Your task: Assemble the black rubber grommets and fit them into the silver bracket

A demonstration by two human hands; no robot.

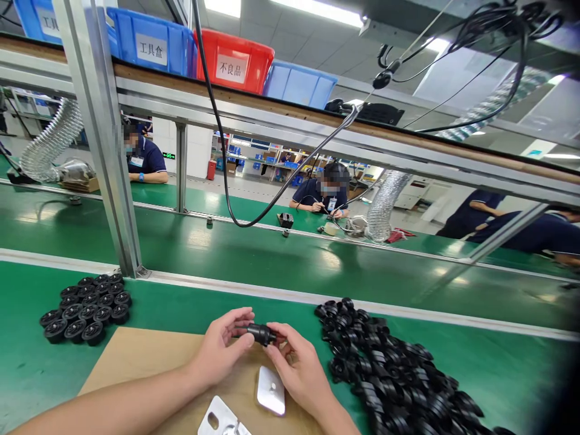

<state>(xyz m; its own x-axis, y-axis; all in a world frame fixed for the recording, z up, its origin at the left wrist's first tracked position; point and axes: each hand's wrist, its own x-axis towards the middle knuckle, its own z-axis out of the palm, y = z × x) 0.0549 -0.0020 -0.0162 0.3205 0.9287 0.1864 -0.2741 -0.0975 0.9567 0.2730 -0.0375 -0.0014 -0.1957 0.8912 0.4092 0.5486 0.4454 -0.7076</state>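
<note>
My left hand (223, 345) and my right hand (296, 368) meet above a brown cardboard sheet (136, 356), both pinching one small black round plastic part (261, 333) between their fingertips. Under the hands, two flat silvery metal plates (270, 389) lie on the cardboard. To my right sprawls a loose heap of several black ring-shaped parts (389, 374). At the left, several black round parts (86, 307) stand in a neat cluster on the green surface.
A green conveyor belt (272, 260) runs beyond a metal rail. An aluminium post (102, 139) rises at left. Blue and red bins (233, 60) sit on the overhead shelf, and a black cable (226, 193) hangs down. Other people work across the line.
</note>
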